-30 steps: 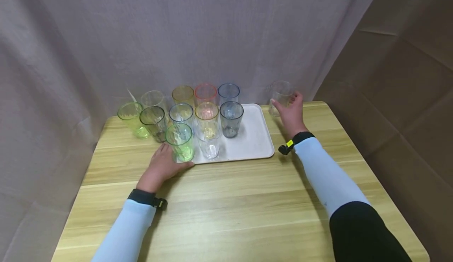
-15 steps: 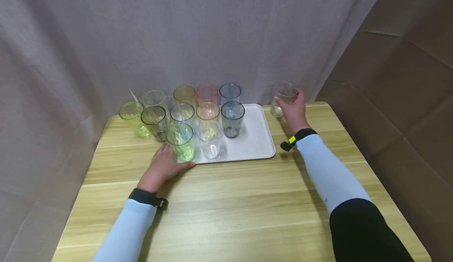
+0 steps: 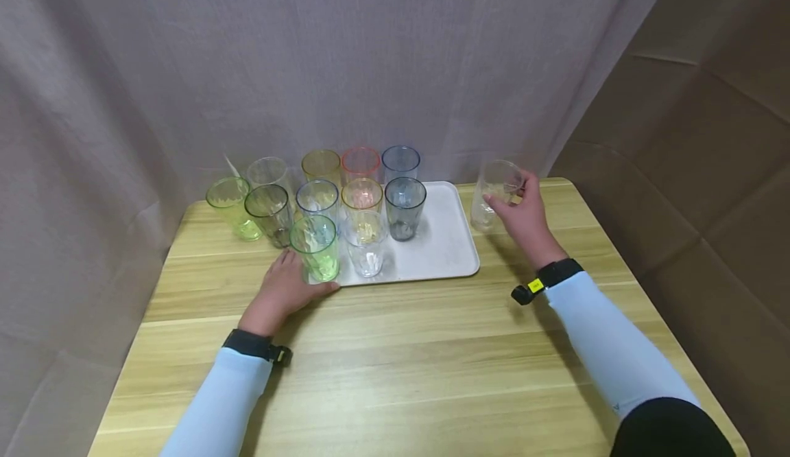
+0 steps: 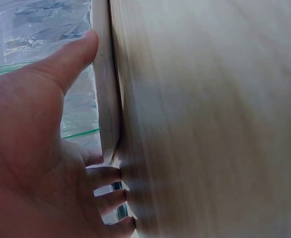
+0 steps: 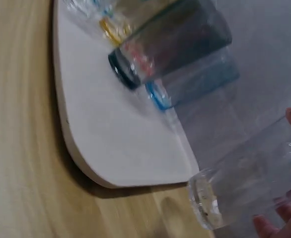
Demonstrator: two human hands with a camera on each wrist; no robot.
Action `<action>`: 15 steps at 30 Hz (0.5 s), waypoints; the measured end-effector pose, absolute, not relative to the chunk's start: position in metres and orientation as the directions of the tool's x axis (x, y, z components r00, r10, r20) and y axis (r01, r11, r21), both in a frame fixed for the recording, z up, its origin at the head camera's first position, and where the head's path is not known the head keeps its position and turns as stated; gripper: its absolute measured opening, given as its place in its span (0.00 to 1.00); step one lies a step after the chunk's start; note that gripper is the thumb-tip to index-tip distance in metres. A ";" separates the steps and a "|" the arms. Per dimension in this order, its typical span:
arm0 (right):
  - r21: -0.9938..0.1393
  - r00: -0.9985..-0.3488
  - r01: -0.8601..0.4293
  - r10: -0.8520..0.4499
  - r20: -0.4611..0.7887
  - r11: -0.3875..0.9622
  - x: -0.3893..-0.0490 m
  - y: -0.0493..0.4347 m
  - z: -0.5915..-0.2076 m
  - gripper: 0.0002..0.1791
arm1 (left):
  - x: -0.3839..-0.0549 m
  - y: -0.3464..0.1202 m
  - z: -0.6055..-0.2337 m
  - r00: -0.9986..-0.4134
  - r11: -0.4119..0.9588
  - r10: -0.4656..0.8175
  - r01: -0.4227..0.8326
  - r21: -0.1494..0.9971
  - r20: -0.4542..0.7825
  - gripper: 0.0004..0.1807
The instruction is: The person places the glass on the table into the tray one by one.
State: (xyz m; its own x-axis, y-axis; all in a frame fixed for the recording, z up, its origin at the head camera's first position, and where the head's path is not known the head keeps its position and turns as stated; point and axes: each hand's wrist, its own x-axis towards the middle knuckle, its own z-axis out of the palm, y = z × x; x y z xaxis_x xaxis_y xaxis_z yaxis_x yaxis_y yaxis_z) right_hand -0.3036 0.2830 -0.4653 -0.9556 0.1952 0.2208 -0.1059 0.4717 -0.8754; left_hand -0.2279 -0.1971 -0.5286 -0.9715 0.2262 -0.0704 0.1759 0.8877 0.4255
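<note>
My right hand (image 3: 526,220) holds a clear colourless tumbler (image 3: 486,206) by its side, just right of the tray. In the right wrist view the base of this tumbler (image 5: 207,201) is over the wood near the tray's corner, with a shadow beneath. My left hand (image 3: 285,289) rests at the front left corner of the white tray (image 3: 444,251), thumb along the front edge and fingers down the left side. The left wrist view has the thumb of the left hand (image 4: 26,129) against the tray rim (image 4: 103,89). A green tumbler (image 3: 321,261) stands right beside this hand.
Several upright tumblers fill the tray's left and middle, among them a grey one (image 3: 404,213), a clear one (image 3: 367,258) and a blue-rimmed one (image 3: 400,162). A yellow-green tumbler (image 3: 234,213) stands on the wooden table (image 3: 401,361) left of the tray. A grey curtain (image 3: 395,66) hangs behind.
My right hand has brought the clear tumbler toward me from the back of the table, slightly to the right. The left hand, tray and other tumblers stay in place.
</note>
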 end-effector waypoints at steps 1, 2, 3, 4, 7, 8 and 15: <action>-0.872 -0.957 -0.110 0.185 0.222 0.477 -0.298 0.283 -0.464 0.51 | -0.227 -0.197 -0.527 -0.971 0.887 0.226 0.175 0.428 -0.071 0.70; -0.869 -0.959 -0.116 0.174 0.224 0.481 -0.293 0.283 -0.463 0.51 | -0.227 -0.197 -0.526 -0.972 0.887 0.224 0.172 0.429 -0.073 0.70; -0.867 -0.959 -0.125 0.165 0.230 0.482 -0.289 0.283 -0.463 0.51 | -0.227 -0.196 -0.525 -0.972 0.887 0.223 0.171 0.429 -0.075 0.70; -0.866 -0.961 -0.127 0.157 0.228 0.484 -0.284 0.283 -0.462 0.51 | -0.227 -0.196 -0.525 -0.972 0.887 0.224 0.170 0.428 -0.078 0.70; -0.870 -0.966 -0.139 0.129 0.224 0.473 -0.270 0.281 -0.458 0.51 | -0.227 -0.196 -0.524 -0.971 0.889 0.225 0.170 0.425 -0.082 0.69; -0.869 -0.967 -0.144 0.118 0.225 0.474 -0.265 0.280 -0.457 0.50 | -0.227 -0.196 -0.525 -0.971 0.890 0.225 0.171 0.423 -0.082 0.70; -0.856 -0.975 -0.166 0.051 0.218 0.490 -0.232 0.273 -0.457 0.47 | -0.226 -0.195 -0.524 -0.972 0.890 0.218 0.160 0.428 -0.091 0.70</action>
State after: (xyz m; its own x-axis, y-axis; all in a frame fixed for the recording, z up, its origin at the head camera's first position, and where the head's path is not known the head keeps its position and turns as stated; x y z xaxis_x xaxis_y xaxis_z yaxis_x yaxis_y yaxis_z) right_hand -0.2318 0.2727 -0.4568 -0.9747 0.0506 0.2177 -0.1657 0.4898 -0.8559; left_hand -0.2258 -0.1951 -0.5237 -0.9716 0.2184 -0.0908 0.1600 0.8897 0.4275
